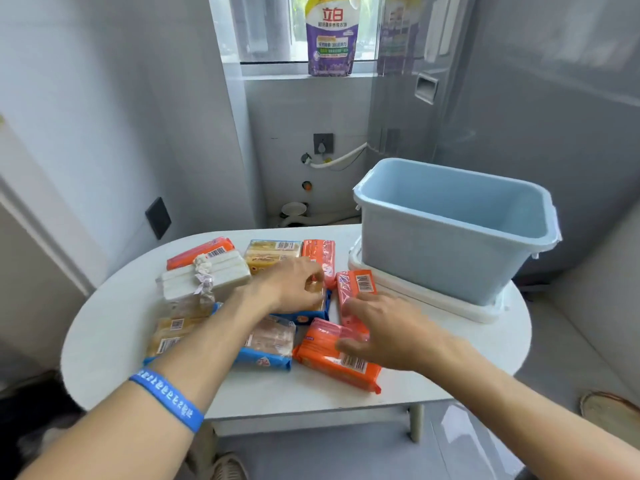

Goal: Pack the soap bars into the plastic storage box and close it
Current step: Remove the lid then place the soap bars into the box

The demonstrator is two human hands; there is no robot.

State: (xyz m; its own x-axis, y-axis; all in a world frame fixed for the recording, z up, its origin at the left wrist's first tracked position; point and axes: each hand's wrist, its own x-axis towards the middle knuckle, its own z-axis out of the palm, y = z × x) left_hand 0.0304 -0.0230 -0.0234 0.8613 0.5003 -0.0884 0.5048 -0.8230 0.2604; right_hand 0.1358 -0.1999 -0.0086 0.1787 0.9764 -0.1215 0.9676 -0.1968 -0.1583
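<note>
The pink-wrapped soap bar (pixel 355 299) lies on the white table (pixel 114 327) just left of the blue storage box (pixel 450 251), its long axis running away from you, barcode end far; your right hand (pixel 388 332) is on its near end, fingers loosely spread and laid flat, not yet clamped; your left hand (pixel 294 285) rests further left over the blue-wrapped soap pack (pixel 301 315), fingers curled, though I cannot tell if they pinch it; the box stands open and empty on its white lid (pixel 433 296); the right hand is nearer the box, so it likely lifts first.

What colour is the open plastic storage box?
Light blue storage box, clearest in the head view.
</note>
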